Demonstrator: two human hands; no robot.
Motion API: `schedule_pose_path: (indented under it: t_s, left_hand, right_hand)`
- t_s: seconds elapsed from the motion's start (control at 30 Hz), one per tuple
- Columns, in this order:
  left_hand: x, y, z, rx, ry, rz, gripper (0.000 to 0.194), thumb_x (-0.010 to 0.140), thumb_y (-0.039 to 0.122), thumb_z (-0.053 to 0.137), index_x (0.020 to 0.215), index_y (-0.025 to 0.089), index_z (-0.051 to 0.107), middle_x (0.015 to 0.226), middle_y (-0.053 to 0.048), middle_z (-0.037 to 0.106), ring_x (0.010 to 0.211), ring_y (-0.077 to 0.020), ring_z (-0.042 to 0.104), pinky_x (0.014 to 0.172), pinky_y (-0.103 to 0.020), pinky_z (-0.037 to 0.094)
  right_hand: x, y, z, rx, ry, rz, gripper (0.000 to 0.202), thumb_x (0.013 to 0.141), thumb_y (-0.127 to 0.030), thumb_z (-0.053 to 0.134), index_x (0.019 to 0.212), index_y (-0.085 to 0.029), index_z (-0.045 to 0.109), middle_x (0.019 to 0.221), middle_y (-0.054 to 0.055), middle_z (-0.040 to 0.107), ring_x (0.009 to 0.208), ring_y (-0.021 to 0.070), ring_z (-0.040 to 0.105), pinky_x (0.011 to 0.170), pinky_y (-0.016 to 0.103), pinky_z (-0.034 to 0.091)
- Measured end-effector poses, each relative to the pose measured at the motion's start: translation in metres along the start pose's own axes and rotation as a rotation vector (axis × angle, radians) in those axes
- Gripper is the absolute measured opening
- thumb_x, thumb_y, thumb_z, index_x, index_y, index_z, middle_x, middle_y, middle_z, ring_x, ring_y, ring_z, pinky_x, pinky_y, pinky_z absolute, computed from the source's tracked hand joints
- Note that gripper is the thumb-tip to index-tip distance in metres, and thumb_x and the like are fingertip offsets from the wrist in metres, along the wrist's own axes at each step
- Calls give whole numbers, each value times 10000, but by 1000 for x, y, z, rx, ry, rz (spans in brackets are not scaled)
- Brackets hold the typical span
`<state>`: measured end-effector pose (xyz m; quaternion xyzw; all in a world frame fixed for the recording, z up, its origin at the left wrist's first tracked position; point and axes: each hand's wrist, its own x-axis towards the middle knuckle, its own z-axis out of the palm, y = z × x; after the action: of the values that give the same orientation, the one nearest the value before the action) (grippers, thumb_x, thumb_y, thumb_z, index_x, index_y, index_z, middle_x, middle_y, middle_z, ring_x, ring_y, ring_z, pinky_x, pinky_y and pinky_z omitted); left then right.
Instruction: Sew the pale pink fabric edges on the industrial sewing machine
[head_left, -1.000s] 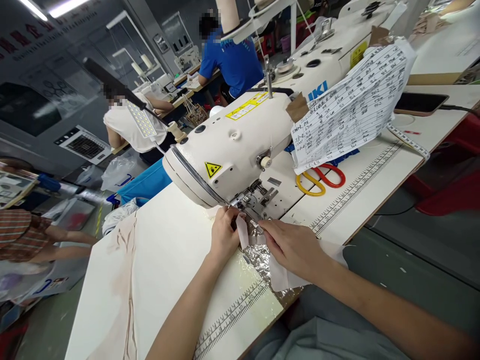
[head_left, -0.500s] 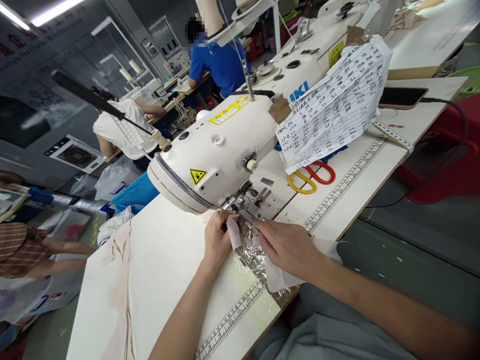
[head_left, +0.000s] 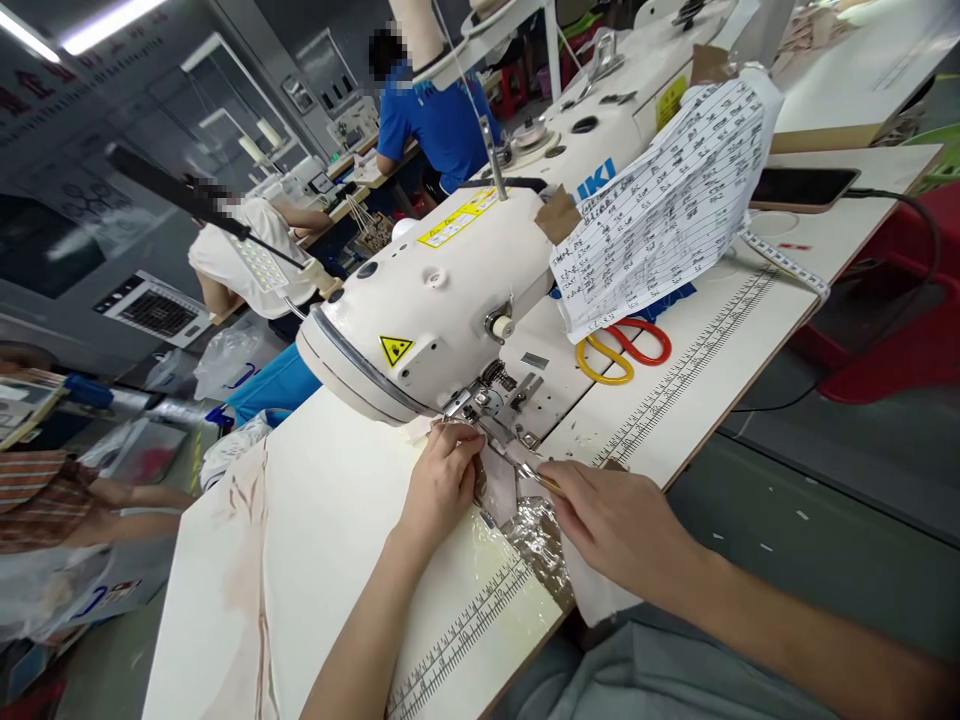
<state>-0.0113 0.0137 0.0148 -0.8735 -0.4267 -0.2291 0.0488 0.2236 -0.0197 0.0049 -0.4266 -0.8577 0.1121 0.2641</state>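
My left hand point(head_left: 442, 470) is closed, fingers bent, on a strip of pale fabric point(head_left: 496, 482) just in front of the sewing machine's presser foot point(head_left: 480, 405). My right hand point(head_left: 607, 515) is closed around a slim metal tool with a brass-coloured shaft point(head_left: 544, 478); its tip meets the fabric by the foot, and its exact kind is unclear. More pale fabric point(head_left: 596, 580) hangs below my right hand over the table's edge. Beneath both hands lies shiny clear film point(head_left: 536, 535) taped to the tabletop. The needle is hidden.
The white sewing machine point(head_left: 427, 290) stands ahead. Yellow-and-red-handled scissors point(head_left: 607, 370) lie under a handwritten sheet point(head_left: 660, 210). A phone point(head_left: 806, 187) and a tape measure point(head_left: 787, 262) are at the right. Pink fabric point(head_left: 251, 560) lies left. Other people sit further off.
My right hand has moved right and toward me, showing more of the metal tool. My left hand has shifted slightly right, and the fabric strip has swung right.
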Motion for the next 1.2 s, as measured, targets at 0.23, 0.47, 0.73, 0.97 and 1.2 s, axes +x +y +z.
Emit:
schedule_pose_path:
  t_s: [0.23,0.47,0.73,0.97,1.2]
  left_hand:
    - [-2,16,0,145,-120,-84,324,895,19,380,1057,151,628,1070,-125,613,953,-235,559,792,-410,576]
    - [0,46,10,343,-130,-212,325,909,54,387,1126,69,627,1142,-162,618,1021,-273,570,834,-426,579]
    - [-9,57,11,421,-198,-202,395,904,40,387,1249,67,577,1301,-158,599,1164,-282,554,899,-409,538]
    - [-10,57,10,340,-166,-241,386,905,65,412,1243,73,599,1278,-130,633,1139,-265,576,923,-411,526]
    - [-11,43,9,194,-138,-313,422,878,97,438,1264,104,609,1299,-108,631,1223,-269,537,1004,-463,513]
  right_hand:
    - [-62,16,-42,392,-119,-30,266,936,-136,396,1067,-256,594,879,-14,720,695,129,693,614,223,513]
    - [-99,34,-40,481,-87,52,274,959,-227,422,1142,-309,609,914,23,721,646,164,677,566,252,520]
    - [-107,33,-37,506,-93,203,242,961,-374,476,1062,-295,681,967,49,745,762,206,710,650,257,551]
    - [-103,39,-39,563,-202,230,223,917,-317,537,1082,-290,685,978,34,762,810,182,721,703,203,554]
    - [-78,28,-39,799,-258,512,352,875,-535,579,932,-219,723,811,59,723,633,175,638,545,223,508]
